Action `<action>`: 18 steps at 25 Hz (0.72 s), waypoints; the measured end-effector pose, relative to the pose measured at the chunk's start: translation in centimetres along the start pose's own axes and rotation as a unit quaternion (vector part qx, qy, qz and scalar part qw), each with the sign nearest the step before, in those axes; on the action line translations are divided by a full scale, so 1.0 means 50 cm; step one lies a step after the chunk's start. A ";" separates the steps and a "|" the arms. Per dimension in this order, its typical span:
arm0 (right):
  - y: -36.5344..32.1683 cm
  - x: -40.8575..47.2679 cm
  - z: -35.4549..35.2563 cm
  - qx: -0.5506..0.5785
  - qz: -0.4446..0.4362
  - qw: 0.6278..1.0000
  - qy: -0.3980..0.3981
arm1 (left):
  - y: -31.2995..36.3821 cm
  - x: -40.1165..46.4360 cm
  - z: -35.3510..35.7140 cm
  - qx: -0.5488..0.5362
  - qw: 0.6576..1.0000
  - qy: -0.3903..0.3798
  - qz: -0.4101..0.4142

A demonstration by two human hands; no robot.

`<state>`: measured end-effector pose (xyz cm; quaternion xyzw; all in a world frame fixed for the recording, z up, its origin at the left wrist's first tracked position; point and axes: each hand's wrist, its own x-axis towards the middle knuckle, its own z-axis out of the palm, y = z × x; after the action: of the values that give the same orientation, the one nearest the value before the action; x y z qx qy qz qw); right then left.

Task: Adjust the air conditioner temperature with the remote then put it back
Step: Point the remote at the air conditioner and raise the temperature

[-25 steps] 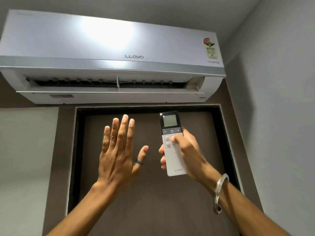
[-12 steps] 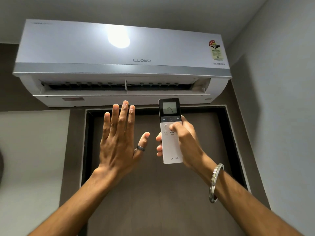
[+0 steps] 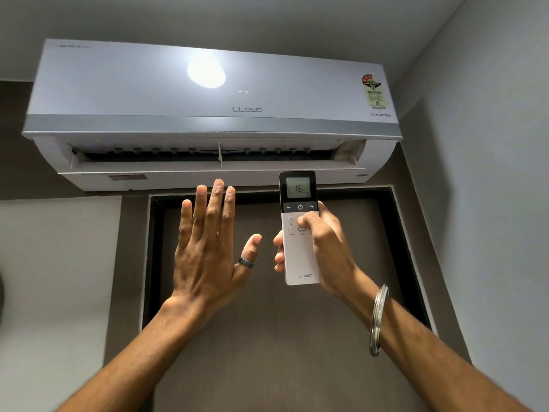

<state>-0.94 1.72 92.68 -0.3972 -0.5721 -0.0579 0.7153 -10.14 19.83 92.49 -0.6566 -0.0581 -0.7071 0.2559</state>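
Covering some remote (image 3: 299,230) buttons, right hand (image 3: 325,248) thumb.

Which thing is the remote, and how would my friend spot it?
Find the big white air conditioner high on the wall. Just under its right half, the right hand holds up the remote. It is a slim white stick with a black top, and its little screen shows 16; the left hand beside it is open and empty.

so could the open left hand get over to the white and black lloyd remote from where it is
Probably yes. The left hand is open, empty and raised just beside the white and black Lloyd remote, with only bare air between them. The right hand already grips the remote's lower half, leaving its top free.
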 end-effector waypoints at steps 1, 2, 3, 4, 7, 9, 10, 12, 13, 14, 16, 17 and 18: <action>0.003 0.000 0.000 0.000 0.001 1.000 -0.001 | 0.000 -0.001 0.002 -0.001 1.000 0.000 -0.001; 0.006 0.000 0.001 -0.001 0.002 1.000 -0.002 | 0.000 -0.002 0.003 -0.001 1.000 0.001 -0.001; 0.008 0.001 0.001 -0.003 0.001 1.000 -0.002 | 0.000 -0.004 0.005 0.000 1.000 0.001 0.000; 0.011 0.001 0.001 -0.008 -0.002 1.000 -0.002 | -0.001 -0.007 0.007 0.002 1.000 0.001 0.002; 0.017 0.003 0.002 -0.015 -0.003 1.000 0.001 | -0.004 -0.012 0.012 0.005 1.000 0.001 0.008; 0.023 0.004 0.003 -0.019 -0.004 1.000 0.006 | -0.005 -0.014 0.014 0.004 1.000 0.000 0.007; 0.024 0.004 0.004 -0.025 -0.006 1.000 0.009 | -0.005 -0.015 0.015 0.006 1.000 -0.001 0.007; 0.026 0.006 0.004 -0.039 -0.019 0.999 0.012 | -0.005 -0.015 0.016 0.009 1.000 -0.001 0.008; 0.027 0.006 0.004 -0.042 -0.023 0.999 0.011 | -0.004 -0.015 0.016 0.009 1.000 0.000 0.007; 0.028 0.007 0.003 -0.043 -0.024 0.999 0.010 | -0.004 -0.014 0.017 0.007 1.000 0.000 0.007; 0.029 0.009 0.000 -0.035 -0.015 0.999 0.005 | -0.004 -0.012 0.017 0.006 1.000 -0.001 0.006; 0.030 0.010 -0.001 -0.027 -0.007 1.000 0.005 | -0.004 -0.012 0.018 0.006 1.000 -0.002 0.005; 0.030 0.010 -0.003 -0.019 -0.001 1.000 0.004 | -0.004 -0.012 0.018 0.006 1.000 -0.002 0.005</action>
<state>0.16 2.83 92.34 -0.4101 -0.5679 -0.0710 0.7101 -9.40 20.55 92.10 -0.6566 -0.0598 -0.7042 0.2634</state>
